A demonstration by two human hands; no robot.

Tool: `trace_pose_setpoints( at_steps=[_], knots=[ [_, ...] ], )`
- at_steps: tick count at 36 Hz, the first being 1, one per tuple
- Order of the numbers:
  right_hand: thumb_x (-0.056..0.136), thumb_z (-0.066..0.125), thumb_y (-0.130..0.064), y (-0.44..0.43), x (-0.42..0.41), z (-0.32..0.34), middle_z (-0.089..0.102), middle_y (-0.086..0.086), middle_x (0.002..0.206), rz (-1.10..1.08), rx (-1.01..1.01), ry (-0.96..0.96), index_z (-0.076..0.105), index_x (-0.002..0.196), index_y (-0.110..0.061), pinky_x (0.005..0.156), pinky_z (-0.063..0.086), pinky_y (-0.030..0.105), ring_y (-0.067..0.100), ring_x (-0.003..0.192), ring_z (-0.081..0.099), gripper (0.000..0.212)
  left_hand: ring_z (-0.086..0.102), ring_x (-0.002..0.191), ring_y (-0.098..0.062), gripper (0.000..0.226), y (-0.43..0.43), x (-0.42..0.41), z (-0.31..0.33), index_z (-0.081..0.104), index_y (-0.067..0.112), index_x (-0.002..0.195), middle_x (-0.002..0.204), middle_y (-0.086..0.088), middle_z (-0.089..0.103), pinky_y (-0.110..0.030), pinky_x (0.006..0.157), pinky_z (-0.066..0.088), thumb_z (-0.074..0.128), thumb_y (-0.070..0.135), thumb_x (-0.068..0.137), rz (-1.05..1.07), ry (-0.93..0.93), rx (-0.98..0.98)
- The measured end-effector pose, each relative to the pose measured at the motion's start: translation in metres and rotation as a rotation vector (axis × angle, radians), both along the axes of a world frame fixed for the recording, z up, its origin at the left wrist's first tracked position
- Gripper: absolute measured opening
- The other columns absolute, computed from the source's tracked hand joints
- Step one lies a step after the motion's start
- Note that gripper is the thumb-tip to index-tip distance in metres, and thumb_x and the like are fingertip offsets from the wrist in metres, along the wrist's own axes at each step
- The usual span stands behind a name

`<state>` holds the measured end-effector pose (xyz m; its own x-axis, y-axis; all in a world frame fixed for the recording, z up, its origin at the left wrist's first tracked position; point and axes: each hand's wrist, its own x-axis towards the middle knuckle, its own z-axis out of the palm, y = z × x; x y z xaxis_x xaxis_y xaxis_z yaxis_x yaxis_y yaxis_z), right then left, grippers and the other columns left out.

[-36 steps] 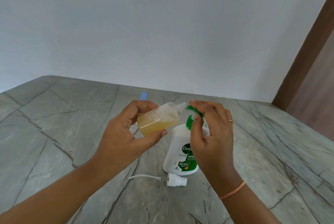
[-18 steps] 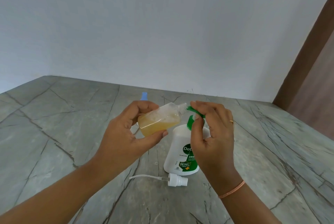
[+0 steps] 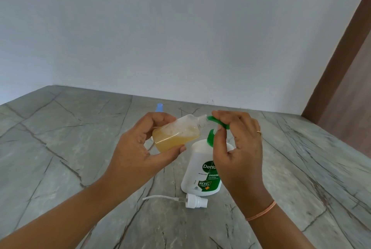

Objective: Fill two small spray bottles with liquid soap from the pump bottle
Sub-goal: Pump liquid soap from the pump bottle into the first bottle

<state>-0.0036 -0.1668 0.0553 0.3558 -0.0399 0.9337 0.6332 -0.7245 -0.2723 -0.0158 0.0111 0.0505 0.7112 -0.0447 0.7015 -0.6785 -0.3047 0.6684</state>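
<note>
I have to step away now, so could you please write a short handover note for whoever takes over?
Left hand holds the small spray bottle tilted, neck at the pump head.
Right hand grips that pump head; the pump bottle stands on the table.
Spray cap lies on the table in front.
Done: bottle about half full.
Left: top up, cap it, fill the second; a blue top shows behind the left hand.

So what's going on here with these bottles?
A person is refilling a small spray bottle with soap by hand. Their left grip holds it tilted, open neck at the spout of the green pump head; it looks about half full of amber liquid. Their right grip pinches that pump head on the white pump bottle, which stands on the stone counter. A white spray cap lies on the counter nearer the person.
</note>
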Motion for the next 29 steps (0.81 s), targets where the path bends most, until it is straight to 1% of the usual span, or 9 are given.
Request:
trace_pose_setpoints(
  at_steps=[6, 11, 15, 20, 22, 26, 29],
  knots=[
    [0.083, 0.045, -0.012, 0.001, 0.002, -0.008, 0.059, -0.005, 0.098, -0.013, -0.007, -0.007, 0.064, 0.102, -0.015, 0.072, 0.045, 0.042, 0.011, 0.091, 0.048, 0.027, 0.06, 0.093, -0.001, 0.045, 0.0, 0.002, -0.002, 0.055, 0.04, 0.103, 0.1, 0.026, 0.06, -0.006, 0.071, 0.046, 0.071, 0.046, 0.061, 0.009, -0.003, 0.018],
    [0.083, 0.043, -0.015, 0.001, -0.001, -0.003, 0.052, -0.013, 0.099, 0.005, 0.009, 0.03, 0.064, 0.101, -0.015, 0.073, 0.047, 0.043, 0.009, 0.092, 0.047, 0.028, 0.06, 0.091, -0.002, 0.043, 0.001, 0.001, -0.001, 0.057, 0.037, 0.101, 0.099, 0.025, 0.061, -0.006, 0.071, 0.046, 0.071, 0.046, 0.062, 0.016, -0.012, 0.019],
    [0.083, 0.042, -0.017, 0.0, -0.002, 0.003, 0.052, -0.015, 0.097, -0.002, 0.021, 0.039, 0.065, 0.1, -0.016, 0.072, 0.047, 0.045, 0.009, 0.09, 0.047, 0.028, 0.06, 0.092, -0.002, 0.046, 0.001, 0.001, 0.0, 0.054, 0.039, 0.103, 0.1, 0.024, 0.061, -0.006, 0.071, 0.046, 0.071, 0.047, 0.061, 0.023, -0.016, 0.018],
    [0.083, 0.043, -0.016, 0.0, -0.001, 0.003, 0.052, -0.016, 0.098, -0.002, 0.006, 0.029, 0.065, 0.101, -0.017, 0.071, 0.047, 0.043, 0.006, 0.091, 0.046, 0.028, 0.061, 0.091, -0.003, 0.045, 0.0, 0.001, 0.0, 0.055, 0.041, 0.103, 0.098, 0.025, 0.061, -0.007, 0.071, 0.047, 0.071, 0.047, 0.061, 0.012, -0.013, 0.006],
    [0.083, 0.043, -0.016, 0.0, 0.0, 0.001, 0.053, -0.014, 0.099, 0.001, 0.002, 0.018, 0.065, 0.101, -0.016, 0.071, 0.047, 0.043, 0.007, 0.091, 0.047, 0.028, 0.061, 0.092, -0.004, 0.046, 0.0, 0.001, 0.0, 0.054, 0.04, 0.103, 0.099, 0.024, 0.061, -0.008, 0.072, 0.048, 0.071, 0.047, 0.061, 0.01, -0.016, 0.009],
    [0.084, 0.044, -0.014, 0.001, 0.001, -0.006, 0.06, -0.004, 0.098, 0.01, 0.002, 0.0, 0.065, 0.101, -0.013, 0.072, 0.046, 0.042, 0.012, 0.091, 0.049, 0.027, 0.06, 0.093, -0.005, 0.045, 0.0, 0.001, 0.0, 0.056, 0.037, 0.103, 0.1, 0.023, 0.061, -0.007, 0.071, 0.046, 0.071, 0.047, 0.061, 0.01, -0.003, 0.005],
    [0.084, 0.043, -0.014, 0.002, 0.002, -0.007, 0.06, -0.003, 0.098, 0.009, 0.006, 0.012, 0.065, 0.101, -0.013, 0.072, 0.047, 0.043, 0.013, 0.091, 0.05, 0.028, 0.06, 0.093, -0.004, 0.045, 0.0, 0.001, -0.001, 0.056, 0.038, 0.102, 0.1, 0.024, 0.061, -0.006, 0.071, 0.046, 0.07, 0.048, 0.06, 0.017, -0.004, 0.011]
  ],
)
